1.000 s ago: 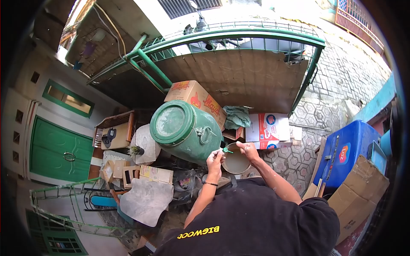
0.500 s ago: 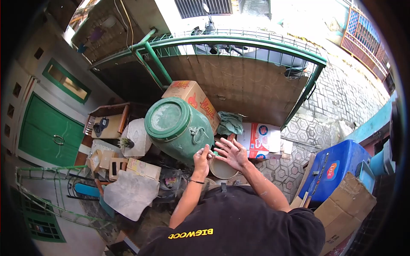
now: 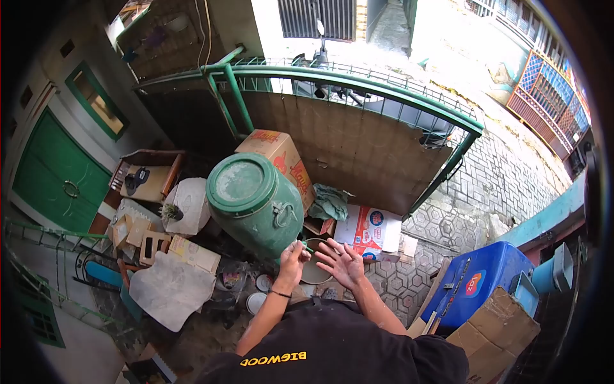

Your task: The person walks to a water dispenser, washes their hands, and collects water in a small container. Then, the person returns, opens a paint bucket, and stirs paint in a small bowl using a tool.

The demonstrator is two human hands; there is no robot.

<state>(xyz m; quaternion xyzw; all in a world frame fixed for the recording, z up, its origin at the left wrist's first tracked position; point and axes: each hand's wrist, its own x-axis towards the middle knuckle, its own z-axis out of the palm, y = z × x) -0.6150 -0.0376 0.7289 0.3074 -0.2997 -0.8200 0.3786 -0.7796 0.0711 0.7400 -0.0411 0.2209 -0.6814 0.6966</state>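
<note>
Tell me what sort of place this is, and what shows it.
Probably a house's front yard, partly used for storage: a green door in the house wall, a green-framed fence with a paved lane beyond, and a large green barrel among cardboard boxes.

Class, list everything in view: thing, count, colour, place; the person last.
small piece: one, green, in left hand
barrel: one, green, centre
basin: one, greyish, centre
printed box: one, brown, behind barrel
cloth: one, green, beside barrel
second box: one, white and red, beside cloth
storage box: one, blue, right
tubs: two, blue, far right
carton: one, brown, lower right
fence: one, green-framed, beyond barrel
motorbike: one, mostly hidden, beyond fence
plant: one, green, left
door: one, green, far left
clutter: uncounted, mixed, left
shirt: one, black, bottom
left hand: one, bare, centre
right hand: one, bare, centre
</note>
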